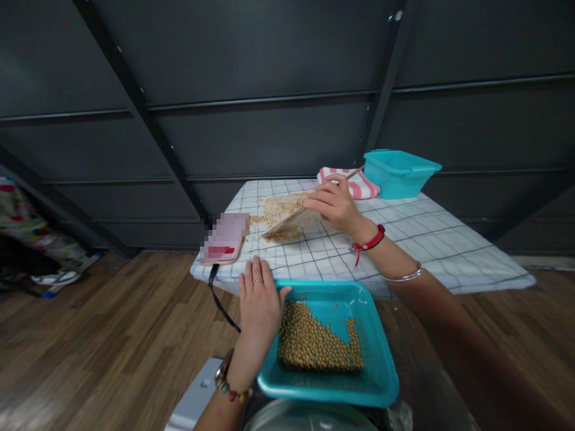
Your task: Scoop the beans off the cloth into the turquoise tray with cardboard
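My left hand grips the left rim of a teal tray held below the table's near edge; the thumb hooks over the rim and the fingers rest against the table edge. The tray holds a layer of yellow beans. My right hand reaches over the table and is closed on a flat wooden stick, which lies tilted across loose beans scattered on the checked tablecloth.
A phone with a black cable lies at the table's left near corner. At the back right stand a teal tub and a pink-striped cloth. Dark metal panels rise behind; wooden floor surrounds the table.
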A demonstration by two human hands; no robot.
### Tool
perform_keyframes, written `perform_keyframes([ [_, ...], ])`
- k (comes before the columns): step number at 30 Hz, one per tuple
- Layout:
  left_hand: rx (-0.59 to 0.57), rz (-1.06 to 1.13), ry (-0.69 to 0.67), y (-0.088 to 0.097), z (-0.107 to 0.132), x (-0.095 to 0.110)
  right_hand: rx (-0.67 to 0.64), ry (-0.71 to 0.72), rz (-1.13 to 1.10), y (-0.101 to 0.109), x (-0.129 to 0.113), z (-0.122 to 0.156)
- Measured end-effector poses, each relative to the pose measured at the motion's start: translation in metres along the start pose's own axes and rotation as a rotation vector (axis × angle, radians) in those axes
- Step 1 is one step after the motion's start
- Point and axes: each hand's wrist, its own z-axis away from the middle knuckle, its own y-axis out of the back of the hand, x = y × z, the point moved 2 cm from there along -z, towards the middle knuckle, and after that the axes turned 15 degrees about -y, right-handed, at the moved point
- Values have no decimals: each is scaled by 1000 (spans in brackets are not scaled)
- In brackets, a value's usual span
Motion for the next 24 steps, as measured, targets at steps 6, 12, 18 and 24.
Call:
perform_keyframes([
  [6,10,29,6,0,-1,0,-14,-48,-7,-9,-4,0],
  [12,-44,16,10,5,-4,2,-76,14,-43,-15,-10,0],
  [18,-32,13,3,4,-2,1,-76,-30,-55,6,13,-2],
  [24,-20,25,13,1,-1,1,-52,-77,-72,3,12,-2],
])
